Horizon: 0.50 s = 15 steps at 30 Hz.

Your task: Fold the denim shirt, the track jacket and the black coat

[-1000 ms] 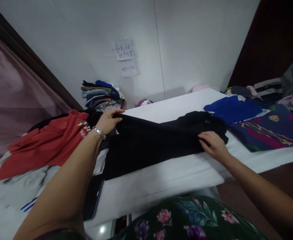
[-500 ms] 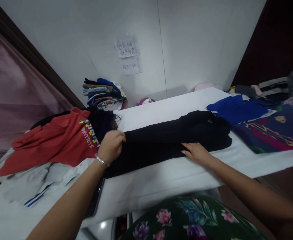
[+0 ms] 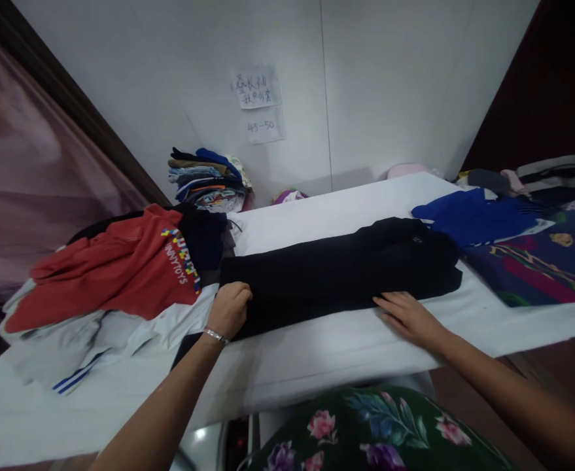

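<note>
A black garment (image 3: 311,275) lies folded into a long strip across the white-covered table, with a small pale emblem near its right end. Its exact kind does not show. My left hand (image 3: 231,307), with a silver bracelet at the wrist, is closed on the cloth near the left end. At the near edge, right of the middle, my right hand (image 3: 407,317) touches the garment with its fingertips. Its fingers are stretched out, the thumb apart from them. A dark piece at lower left is partly hidden behind my left wrist.
To the left, a red sweatshirt (image 3: 115,275) rests on pale and dark clothes. A stack of folded clothes (image 3: 206,180) stands at the back left. On the right lie a blue garment (image 3: 478,216) and a dark patterned cloth (image 3: 542,261). Paper signs (image 3: 258,88) hang on the wall.
Both hands have come nearer to me, drawing the garment's upper layer down to its near edge. My right hand has also shifted slightly right. The view has moved a little.
</note>
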Each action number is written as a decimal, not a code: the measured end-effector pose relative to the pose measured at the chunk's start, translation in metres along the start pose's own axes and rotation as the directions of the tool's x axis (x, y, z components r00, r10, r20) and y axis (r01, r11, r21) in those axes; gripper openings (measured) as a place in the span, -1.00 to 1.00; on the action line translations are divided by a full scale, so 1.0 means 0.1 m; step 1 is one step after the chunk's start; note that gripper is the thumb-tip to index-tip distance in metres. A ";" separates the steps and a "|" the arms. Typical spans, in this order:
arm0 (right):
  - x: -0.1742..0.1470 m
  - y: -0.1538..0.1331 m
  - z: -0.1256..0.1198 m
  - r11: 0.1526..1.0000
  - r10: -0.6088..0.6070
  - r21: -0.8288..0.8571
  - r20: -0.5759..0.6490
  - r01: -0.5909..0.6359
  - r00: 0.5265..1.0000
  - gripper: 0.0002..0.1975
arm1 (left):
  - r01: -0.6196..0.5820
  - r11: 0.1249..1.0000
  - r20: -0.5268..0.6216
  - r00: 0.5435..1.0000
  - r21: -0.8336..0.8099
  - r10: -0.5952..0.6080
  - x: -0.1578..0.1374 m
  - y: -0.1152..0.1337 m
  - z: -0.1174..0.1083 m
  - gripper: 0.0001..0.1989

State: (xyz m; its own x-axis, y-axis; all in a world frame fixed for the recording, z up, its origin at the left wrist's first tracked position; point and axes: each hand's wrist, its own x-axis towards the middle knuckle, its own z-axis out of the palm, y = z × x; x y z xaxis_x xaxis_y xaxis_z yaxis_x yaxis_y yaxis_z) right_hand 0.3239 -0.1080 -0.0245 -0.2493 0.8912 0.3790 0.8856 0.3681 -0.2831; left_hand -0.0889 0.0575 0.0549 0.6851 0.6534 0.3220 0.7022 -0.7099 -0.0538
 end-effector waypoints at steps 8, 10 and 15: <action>-0.08 -0.11 -0.39 0.986 0.010 0.163 -0.315 0.044 0.949 -0.65 | 0.125 0.984 0.146 0.984 -0.126 -0.106 0.20 0.11 -0.06 -0.77; 0.03 -0.12 -0.44 0.994 0.041 0.109 -0.349 -0.003 0.936 -0.63 | 0.120 0.979 0.019 0.993 -0.165 -0.119 0.36 0.24 -0.12 -0.82; 0.27 0.03 -0.29 0.983 0.114 -0.122 -0.188 -0.138 0.976 -0.48 | -0.008 0.996 0.007 1.000 -0.089 0.009 0.58 0.57 0.07 -0.58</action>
State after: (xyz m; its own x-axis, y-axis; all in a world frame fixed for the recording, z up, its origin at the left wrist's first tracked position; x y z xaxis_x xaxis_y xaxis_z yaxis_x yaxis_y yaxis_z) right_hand 0.3313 -0.0907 0.0102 -0.0686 0.8617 0.5027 0.9527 0.2061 -0.2233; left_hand -0.0079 0.0566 0.0634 0.6925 0.6489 0.3152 0.6767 -0.7357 0.0278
